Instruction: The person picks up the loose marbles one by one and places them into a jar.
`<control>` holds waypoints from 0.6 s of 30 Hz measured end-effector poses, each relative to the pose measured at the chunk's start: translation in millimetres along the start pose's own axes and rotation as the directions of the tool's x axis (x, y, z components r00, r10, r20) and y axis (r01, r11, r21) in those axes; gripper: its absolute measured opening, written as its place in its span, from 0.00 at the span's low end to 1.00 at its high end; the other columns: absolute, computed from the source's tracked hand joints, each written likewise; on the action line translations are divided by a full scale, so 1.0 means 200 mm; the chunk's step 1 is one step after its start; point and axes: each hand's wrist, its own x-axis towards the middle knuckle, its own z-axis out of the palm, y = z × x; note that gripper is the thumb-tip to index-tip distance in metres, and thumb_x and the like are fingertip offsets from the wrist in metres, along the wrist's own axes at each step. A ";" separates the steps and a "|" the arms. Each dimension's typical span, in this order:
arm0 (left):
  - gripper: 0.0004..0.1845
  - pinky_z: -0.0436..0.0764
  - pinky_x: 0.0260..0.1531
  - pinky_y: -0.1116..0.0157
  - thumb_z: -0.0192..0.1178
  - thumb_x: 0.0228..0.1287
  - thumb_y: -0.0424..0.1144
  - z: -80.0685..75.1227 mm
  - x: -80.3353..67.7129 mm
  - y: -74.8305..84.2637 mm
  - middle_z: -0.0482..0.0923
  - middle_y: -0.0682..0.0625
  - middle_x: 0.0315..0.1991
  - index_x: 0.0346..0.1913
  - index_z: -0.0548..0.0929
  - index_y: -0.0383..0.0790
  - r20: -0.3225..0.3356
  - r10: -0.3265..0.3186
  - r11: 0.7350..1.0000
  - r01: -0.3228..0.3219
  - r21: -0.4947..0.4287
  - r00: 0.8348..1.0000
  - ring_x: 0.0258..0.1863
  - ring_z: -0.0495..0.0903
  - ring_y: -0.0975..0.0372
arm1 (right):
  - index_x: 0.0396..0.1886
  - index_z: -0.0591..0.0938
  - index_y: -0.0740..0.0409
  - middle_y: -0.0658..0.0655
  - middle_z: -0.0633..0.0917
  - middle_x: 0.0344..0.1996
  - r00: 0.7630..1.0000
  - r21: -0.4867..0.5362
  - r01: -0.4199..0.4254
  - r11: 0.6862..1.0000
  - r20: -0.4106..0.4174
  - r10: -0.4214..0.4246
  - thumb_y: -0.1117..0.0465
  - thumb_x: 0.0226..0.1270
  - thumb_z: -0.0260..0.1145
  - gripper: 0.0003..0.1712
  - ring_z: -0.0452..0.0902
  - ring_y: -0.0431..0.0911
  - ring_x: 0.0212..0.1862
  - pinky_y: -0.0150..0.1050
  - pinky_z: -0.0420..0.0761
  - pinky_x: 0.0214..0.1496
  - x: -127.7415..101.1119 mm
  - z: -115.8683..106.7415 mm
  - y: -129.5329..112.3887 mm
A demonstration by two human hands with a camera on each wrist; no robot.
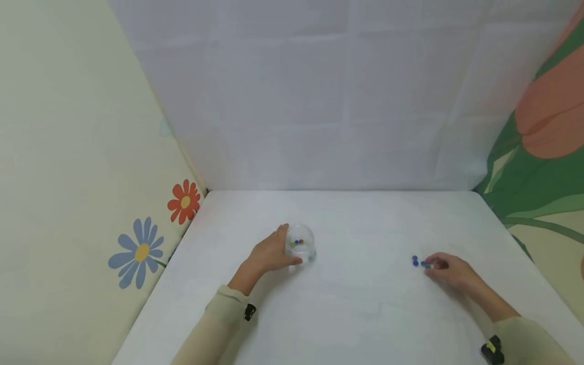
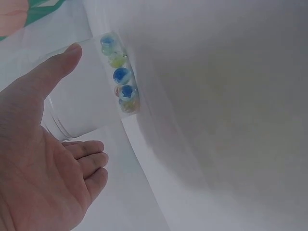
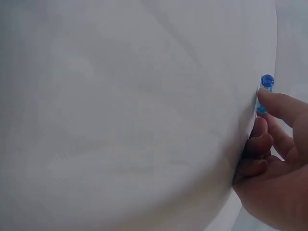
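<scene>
A clear cup (image 1: 308, 234) stands on the white table, and my left hand (image 1: 270, 253) holds it from its left side. In the left wrist view, the thumb lies along the clear wall and the other fingers are on the opposite side. Several glass marbles (image 2: 122, 75), blue, yellow-green and orange-tinged, lie at the cup's bottom. Far to the right, my right hand (image 1: 451, 271) has its thumb and index finger around a blue marble (image 1: 428, 266) at table level. More blue marbles (image 1: 414, 260) lie just left of the fingertips. The right wrist view partly hides the marbles (image 3: 267, 81) behind the thumb.
White cloth covers the table (image 1: 351, 304) and the back wall (image 1: 292, 101). A flower-printed panel (image 1: 141, 252) borders the left side; another printed panel (image 1: 547, 167) borders the right. Table surface separates the cup from the loose marbles.
</scene>
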 end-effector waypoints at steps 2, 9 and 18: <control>0.61 0.74 0.64 0.48 0.73 0.55 0.62 0.00 0.00 0.00 0.60 0.36 0.77 0.80 0.51 0.35 -0.002 0.003 1.000 -0.003 0.000 1.000 0.72 0.67 0.46 | 0.56 0.80 0.66 0.60 0.80 0.38 1.000 -0.003 -0.008 1.000 -0.005 0.008 0.55 0.67 0.69 0.23 0.74 0.52 0.41 0.42 0.74 0.40 0.00 0.00 0.00; 0.61 0.75 0.63 0.48 0.74 0.54 0.61 0.00 -0.01 0.00 0.61 0.35 0.76 0.79 0.52 0.34 0.009 0.000 1.000 0.000 -0.021 1.000 0.70 0.70 0.46 | 0.54 0.81 0.68 0.65 0.82 0.44 1.000 -0.005 -0.010 1.000 -0.002 0.010 0.55 0.68 0.68 0.23 0.76 0.56 0.47 0.53 0.78 0.49 -0.01 0.00 0.00; 0.61 0.72 0.66 0.48 0.73 0.54 0.62 0.00 -0.02 -0.01 0.59 0.35 0.77 0.79 0.52 0.33 -0.002 0.011 1.000 -0.011 0.006 1.000 0.72 0.66 0.45 | 0.57 0.81 0.67 0.69 0.82 0.51 1.000 0.043 0.016 0.999 -0.011 -0.015 0.53 0.71 0.66 0.24 0.77 0.61 0.53 0.55 0.80 0.51 -0.02 -0.03 -0.01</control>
